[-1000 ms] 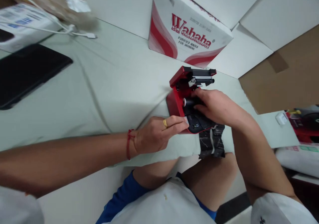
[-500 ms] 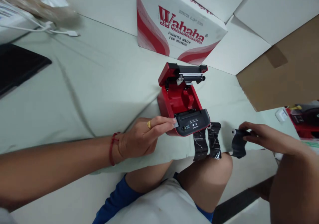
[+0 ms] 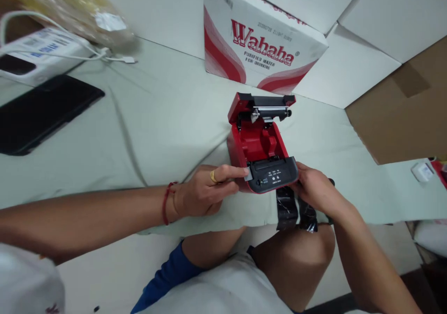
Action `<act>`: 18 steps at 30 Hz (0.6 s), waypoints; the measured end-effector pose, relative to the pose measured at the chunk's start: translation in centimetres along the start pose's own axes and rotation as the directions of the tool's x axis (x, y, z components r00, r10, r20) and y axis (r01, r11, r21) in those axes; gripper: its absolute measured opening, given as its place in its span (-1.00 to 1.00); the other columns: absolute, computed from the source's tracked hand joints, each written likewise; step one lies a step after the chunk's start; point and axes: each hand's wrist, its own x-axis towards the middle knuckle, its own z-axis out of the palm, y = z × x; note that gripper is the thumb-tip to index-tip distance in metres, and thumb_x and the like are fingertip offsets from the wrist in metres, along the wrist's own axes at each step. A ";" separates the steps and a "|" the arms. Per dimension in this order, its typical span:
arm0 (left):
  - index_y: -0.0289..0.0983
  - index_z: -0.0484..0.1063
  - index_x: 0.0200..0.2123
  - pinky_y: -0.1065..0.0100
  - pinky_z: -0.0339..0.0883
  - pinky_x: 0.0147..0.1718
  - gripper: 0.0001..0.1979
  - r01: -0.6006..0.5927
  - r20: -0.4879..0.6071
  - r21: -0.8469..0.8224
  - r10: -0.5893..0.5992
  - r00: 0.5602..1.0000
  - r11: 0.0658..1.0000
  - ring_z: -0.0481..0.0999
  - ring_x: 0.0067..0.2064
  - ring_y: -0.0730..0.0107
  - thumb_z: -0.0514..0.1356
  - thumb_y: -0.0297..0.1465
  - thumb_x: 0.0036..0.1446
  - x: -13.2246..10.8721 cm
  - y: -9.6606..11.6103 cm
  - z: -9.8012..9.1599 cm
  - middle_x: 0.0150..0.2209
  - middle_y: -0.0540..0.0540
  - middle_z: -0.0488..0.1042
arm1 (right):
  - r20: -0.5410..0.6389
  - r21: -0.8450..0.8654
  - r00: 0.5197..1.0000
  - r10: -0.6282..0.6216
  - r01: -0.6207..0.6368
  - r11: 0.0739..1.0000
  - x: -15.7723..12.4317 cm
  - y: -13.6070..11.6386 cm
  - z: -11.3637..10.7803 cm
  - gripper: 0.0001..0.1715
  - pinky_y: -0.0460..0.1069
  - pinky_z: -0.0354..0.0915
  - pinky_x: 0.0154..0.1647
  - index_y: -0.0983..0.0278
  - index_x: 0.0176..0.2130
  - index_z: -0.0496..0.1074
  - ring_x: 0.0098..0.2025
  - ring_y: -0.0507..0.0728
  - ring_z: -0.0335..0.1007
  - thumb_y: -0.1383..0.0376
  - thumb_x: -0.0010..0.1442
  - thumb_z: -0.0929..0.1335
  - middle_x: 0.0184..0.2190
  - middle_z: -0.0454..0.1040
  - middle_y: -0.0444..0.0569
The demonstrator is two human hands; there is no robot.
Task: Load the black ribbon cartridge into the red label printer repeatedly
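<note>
A red and black label printer (image 3: 235,156) stands on the table with its lid raised and its red inside bare. My left hand (image 3: 207,188) is at its front left corner. Its index fingertip rests on a small grey tab (image 3: 248,174) there, finger stretched out and the lower fingers bent. At the front right corner is my right hand (image 3: 316,188), touching the printer's side, its fingertips mostly hidden. Wrinkled black ribbon (image 3: 287,209) hangs over the table edge below the printer. Partly covered by my right hand, a dark roll end (image 3: 331,182) shows beside it.
Behind the printer stands a white and red Wahaha water box (image 3: 261,39). A brown carton (image 3: 401,109) is at the right, near a white adapter (image 3: 422,170). On the left lie a black phone-like slab (image 3: 45,114), a white device (image 3: 45,53) with cables, and a plastic bag (image 3: 84,7).
My right hand has moved left from the black ribbon roll, which it held, to the printer's right corner. My left hand stays at the grey tab. The view has shifted slightly left.
</note>
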 end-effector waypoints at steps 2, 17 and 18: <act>-0.29 0.36 -0.26 0.36 0.62 -0.16 -0.83 -0.017 0.004 0.009 0.017 1.000 1.000 0.66 -0.14 0.34 0.04 -0.60 0.15 0.0 0.0 0.0 0.07 -0.32 0.57 | 0.037 -0.028 0.998 -0.048 0.049 0.998 -0.7 -0.1 -1.0 -0.64 0.05 0.50 -0.08 0.17 0.06 0.54 -0.02 0.21 0.60 0.36 0.32 0.31 0.07 0.58 0.05; -0.25 0.29 -0.38 0.40 0.53 -0.36 -0.84 -0.033 0.010 0.091 0.033 0.999 0.995 0.60 -0.27 0.44 0.02 -0.61 0.08 0.0 0.0 0.4 0.09 -0.23 0.56 | -0.266 -0.296 0.947 -0.179 0.096 0.950 4.5 -8.4 -5.1 -0.54 0.09 0.49 -0.12 0.18 0.18 0.45 -0.04 0.26 0.59 0.35 0.35 0.25 0.16 0.52 0.03; -0.25 0.29 -0.39 0.40 0.49 -0.42 -0.84 -0.036 -0.001 0.107 0.036 0.999 0.994 0.57 -0.33 0.45 0.02 -0.61 0.07 0.0 0.0 0.4 0.08 -0.23 0.57 | -0.251 -0.329 0.956 -0.152 0.063 0.942 5.2 -8.7 -4.7 -0.51 0.10 0.47 -0.14 0.17 0.20 0.44 -0.04 0.27 0.59 0.37 0.34 0.25 0.16 0.52 0.03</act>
